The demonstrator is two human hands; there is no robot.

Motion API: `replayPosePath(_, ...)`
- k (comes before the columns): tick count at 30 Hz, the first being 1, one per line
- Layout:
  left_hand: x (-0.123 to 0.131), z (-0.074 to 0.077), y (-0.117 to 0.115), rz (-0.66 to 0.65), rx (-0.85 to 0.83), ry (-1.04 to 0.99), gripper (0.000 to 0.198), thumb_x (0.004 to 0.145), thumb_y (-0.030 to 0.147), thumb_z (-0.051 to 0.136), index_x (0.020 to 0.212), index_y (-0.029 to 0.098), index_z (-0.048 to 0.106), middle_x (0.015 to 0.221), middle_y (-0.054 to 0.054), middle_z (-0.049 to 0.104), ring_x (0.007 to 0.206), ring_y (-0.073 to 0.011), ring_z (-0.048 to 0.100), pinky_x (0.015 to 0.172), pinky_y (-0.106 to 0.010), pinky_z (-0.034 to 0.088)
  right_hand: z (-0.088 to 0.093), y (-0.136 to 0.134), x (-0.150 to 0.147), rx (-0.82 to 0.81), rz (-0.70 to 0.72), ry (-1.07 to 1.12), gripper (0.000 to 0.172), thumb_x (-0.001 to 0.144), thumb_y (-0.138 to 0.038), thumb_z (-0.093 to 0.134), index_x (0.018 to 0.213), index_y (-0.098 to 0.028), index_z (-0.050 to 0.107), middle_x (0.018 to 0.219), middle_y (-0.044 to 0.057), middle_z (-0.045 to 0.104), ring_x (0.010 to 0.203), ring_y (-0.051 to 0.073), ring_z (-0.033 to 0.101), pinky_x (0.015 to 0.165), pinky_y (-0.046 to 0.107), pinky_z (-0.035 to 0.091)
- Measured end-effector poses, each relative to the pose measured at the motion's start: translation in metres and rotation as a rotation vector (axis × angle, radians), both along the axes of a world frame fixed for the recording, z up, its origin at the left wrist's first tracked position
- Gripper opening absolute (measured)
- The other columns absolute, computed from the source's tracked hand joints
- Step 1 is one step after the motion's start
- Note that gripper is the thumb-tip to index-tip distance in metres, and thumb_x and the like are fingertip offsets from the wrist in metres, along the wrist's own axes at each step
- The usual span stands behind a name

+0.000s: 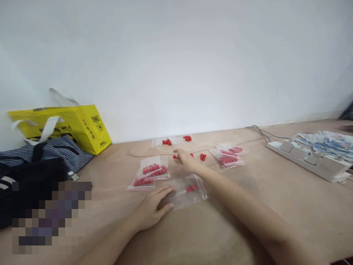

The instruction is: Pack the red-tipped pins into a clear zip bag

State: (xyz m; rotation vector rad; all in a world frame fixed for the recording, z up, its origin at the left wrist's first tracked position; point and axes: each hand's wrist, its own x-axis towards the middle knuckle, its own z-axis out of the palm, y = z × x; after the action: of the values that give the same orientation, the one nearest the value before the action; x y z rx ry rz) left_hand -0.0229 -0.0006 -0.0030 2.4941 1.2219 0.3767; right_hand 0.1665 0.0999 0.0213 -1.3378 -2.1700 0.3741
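Note:
My left hand point(153, 208) lies at the left edge of a clear bag point(179, 200), thumb and fingers apart. Inside that bag is a small cluster of red-ended pieces point(191, 188). Beyond it my right hand point(185, 161), slightly blurred, has its fingers closed around a small red piece point(174, 157). Just right of this hand lie loose red pieces point(203, 157) with thin pale shafts. Filled bags of red pieces are stacked at the left point(151, 169) and at the right point(228, 159).
Near the wall, two red clusters point(167, 142) point(187, 138) lie on clear plastic. A yellow bag point(85, 129), a striped bag point(55, 154) and a black bag point(35, 176) stand left. A white power strip point(306, 160) with cables and blue-white packets point(331, 143) are at the right.

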Motion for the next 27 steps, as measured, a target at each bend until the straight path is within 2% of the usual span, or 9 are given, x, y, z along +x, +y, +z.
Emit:
replayPosePath(1, 0.000, -0.001, 0.000, 0.003, -0.001, 0.006, 0.043, 0.084, 0.033, 0.045, 0.125, 0.023, 0.040, 0.130, -0.005, 0.044, 0.120, -0.0214, 0.039, 0.099, -0.040, 0.032, 0.001, -0.002, 0.015, 0.049, -0.011, 0.058, 0.037, 0.083, -0.020, 0.039, 0.120, -0.013, 0.037, 0.102, 0.009, 0.056, 0.090, 0.014, 0.054, 0.074, 0.025, 0.041)
replayPosePath(2, 0.000, -0.001, 0.000, 0.006, -0.002, 0.010, 0.043, 0.084, 0.033, 0.045, 0.126, 0.023, 0.039, 0.131, -0.005, 0.044, 0.120, -0.0215, 0.038, 0.099, -0.040, 0.032, 0.000, -0.005, 0.031, 0.138, -0.039, 0.226, 0.037, 0.084, -0.020, 0.037, 0.120, -0.012, 0.036, 0.100, 0.010, 0.055, 0.086, 0.014, 0.054, 0.073, 0.025, 0.042)
replayPosePath(4, 0.001, -0.001, 0.000, 0.012, -0.001, 0.012, 0.043, 0.084, 0.033, 0.045, 0.126, 0.023, 0.039, 0.131, -0.005, 0.044, 0.120, -0.0219, 0.038, 0.099, -0.040, 0.032, -0.008, -0.013, 0.064, 0.206, -0.155, 0.518, 0.033, 0.084, -0.025, 0.035, 0.115, -0.014, 0.038, 0.091, 0.007, 0.054, 0.070, 0.013, 0.054, 0.063, 0.025, 0.043)
replayPosePath(7, 0.002, 0.000, 0.001, 0.013, 0.004, 0.004, 0.044, 0.083, 0.033, 0.045, 0.125, 0.022, 0.040, 0.130, -0.006, 0.045, 0.120, -0.0226, 0.039, 0.099, -0.040, 0.033, -0.030, -0.027, 0.098, 0.101, -0.341, 0.791, 0.029, 0.080, -0.035, 0.042, 0.103, -0.017, 0.043, 0.078, 0.001, 0.051, 0.055, 0.011, 0.048, 0.051, 0.024, 0.041)
replayPosePath(11, 0.001, -0.002, 0.003, 0.028, -0.003, 0.000, 0.046, 0.084, 0.036, 0.044, 0.127, 0.021, 0.038, 0.131, -0.006, 0.044, 0.120, -0.0230, 0.039, 0.099, -0.039, 0.033, -0.052, -0.044, 0.102, -0.022, -0.432, 1.017, 0.027, 0.073, -0.040, 0.050, 0.090, -0.020, 0.044, 0.066, -0.004, 0.046, 0.047, 0.010, 0.044, 0.044, 0.024, 0.039)
replayPosePath(17, -0.002, -0.006, 0.005, 0.031, 0.000, -0.006, 0.046, 0.084, 0.038, 0.044, 0.127, 0.024, 0.038, 0.131, -0.004, 0.043, 0.120, -0.0232, 0.038, 0.099, -0.041, 0.032, -0.052, -0.057, 0.079, -0.162, -0.365, 1.171, 0.027, 0.067, -0.038, 0.057, 0.084, -0.022, 0.044, 0.061, -0.006, 0.045, 0.046, 0.009, 0.045, 0.042, 0.023, 0.039)
replayPosePath(22, 0.000, -0.005, 0.004, 0.034, 0.008, 0.009, 0.045, 0.084, 0.037, 0.044, 0.127, 0.024, 0.038, 0.131, -0.004, 0.044, 0.120, -0.0229, 0.038, 0.099, -0.041, 0.032, -0.049, -0.071, 0.071, -0.389, -0.288, 1.312, 0.033, 0.062, -0.037, 0.064, 0.082, -0.022, 0.043, 0.061, -0.006, 0.050, 0.051, 0.010, 0.053, 0.049, 0.025, 0.046)
replayPosePath(24, 0.002, -0.003, 0.003, 0.029, 0.011, 0.012, 0.045, 0.084, 0.036, 0.044, 0.126, 0.025, 0.038, 0.131, -0.004, 0.044, 0.120, -0.0222, 0.039, 0.099, -0.040, 0.032, -0.048, -0.076, 0.069, -0.475, -0.192, 1.259, 0.035, 0.059, -0.038, 0.067, 0.079, -0.021, 0.044, 0.060, -0.006, 0.053, 0.051, 0.010, 0.055, 0.051, 0.025, 0.046)
replayPosePath(27, 0.003, -0.001, 0.003, 0.027, 0.004, 0.020, 0.045, 0.084, 0.035, 0.044, 0.127, 0.023, 0.037, 0.131, -0.005, 0.044, 0.120, -0.0220, 0.039, 0.099, -0.040, 0.032, -0.048, -0.081, 0.067, -0.555, -0.035, 0.996, 0.033, 0.058, -0.038, 0.069, 0.074, -0.019, 0.047, 0.053, -0.007, 0.053, 0.041, 0.008, 0.049, 0.040, 0.020, 0.040)
